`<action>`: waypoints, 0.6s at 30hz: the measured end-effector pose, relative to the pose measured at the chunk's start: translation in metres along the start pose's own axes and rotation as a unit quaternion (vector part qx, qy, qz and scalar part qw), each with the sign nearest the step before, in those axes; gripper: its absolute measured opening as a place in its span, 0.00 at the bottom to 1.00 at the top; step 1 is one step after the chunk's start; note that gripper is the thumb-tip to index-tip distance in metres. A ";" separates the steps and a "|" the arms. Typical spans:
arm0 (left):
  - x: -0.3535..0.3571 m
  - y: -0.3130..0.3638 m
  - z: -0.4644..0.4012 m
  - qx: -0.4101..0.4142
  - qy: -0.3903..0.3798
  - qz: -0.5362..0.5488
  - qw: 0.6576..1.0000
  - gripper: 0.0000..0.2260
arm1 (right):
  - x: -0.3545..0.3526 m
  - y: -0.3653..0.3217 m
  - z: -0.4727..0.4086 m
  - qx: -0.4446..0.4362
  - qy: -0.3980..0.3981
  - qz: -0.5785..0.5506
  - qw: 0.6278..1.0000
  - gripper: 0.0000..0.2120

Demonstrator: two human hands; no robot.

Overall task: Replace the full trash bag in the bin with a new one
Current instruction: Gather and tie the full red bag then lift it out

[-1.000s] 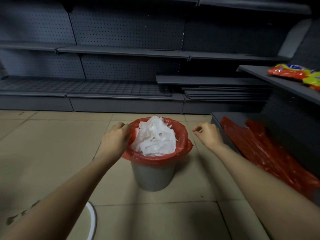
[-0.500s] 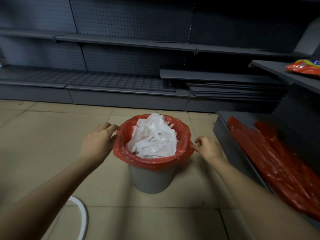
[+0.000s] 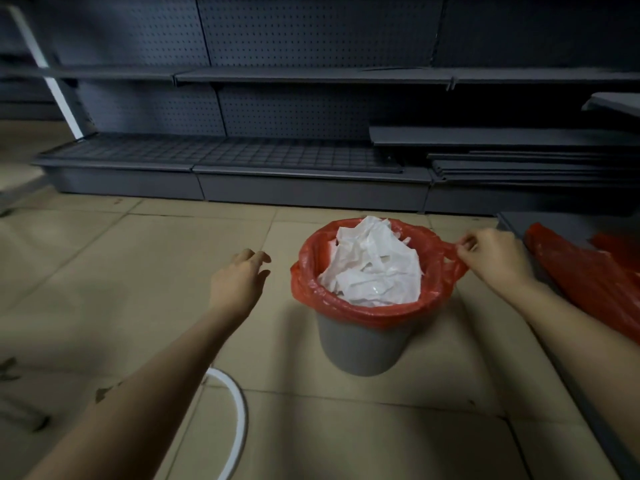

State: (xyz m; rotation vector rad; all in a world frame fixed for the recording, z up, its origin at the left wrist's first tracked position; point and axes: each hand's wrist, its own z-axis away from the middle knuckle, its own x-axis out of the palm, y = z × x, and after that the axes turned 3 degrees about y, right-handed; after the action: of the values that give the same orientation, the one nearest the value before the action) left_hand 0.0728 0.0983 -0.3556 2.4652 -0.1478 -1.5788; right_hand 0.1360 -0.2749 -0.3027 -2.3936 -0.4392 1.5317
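Note:
A grey bin (image 3: 362, 348) stands on the tiled floor, lined with a red trash bag (image 3: 311, 289) folded over its rim. Crumpled white paper (image 3: 372, 263) fills it to the top. My right hand (image 3: 493, 256) pinches a stretched handle of the red bag at the bin's right rim and pulls it outward. My left hand (image 3: 239, 282) hovers open to the left of the bin, a little apart from the bag. A spare red bag (image 3: 588, 275) lies flat on the low shelf base at the right.
Dark grey store shelving (image 3: 311, 77) runs along the back, with stacked shelf boards (image 3: 519, 161) at the right. A low shelf base edge (image 3: 512, 220) sits close to the bin's right. A white curved tube (image 3: 235, 410) lies on the floor near my left forearm.
My left hand has let go of the bag's left rim and moved away to the left. My right hand has taken hold of the bag's handle and drawn it out. The view shifted left.

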 end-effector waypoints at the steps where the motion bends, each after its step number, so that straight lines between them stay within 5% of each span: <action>1: 0.006 0.002 -0.001 0.005 -0.007 0.005 1.000 0.10 | -0.001 -0.004 0.000 -0.003 0.006 0.000 1.000 0.04; 18: 0.064 0.012 -0.017 0.132 -0.051 -0.059 0.988 0.08 | 0.004 -0.004 0.009 -0.039 -0.001 0.047 0.998 0.04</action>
State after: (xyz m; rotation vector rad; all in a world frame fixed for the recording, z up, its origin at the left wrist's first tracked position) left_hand 0.1150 0.0758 -0.4024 2.6329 -0.2472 -1.8435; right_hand 0.1290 -0.2693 -0.3078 -2.5056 -0.4006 1.5837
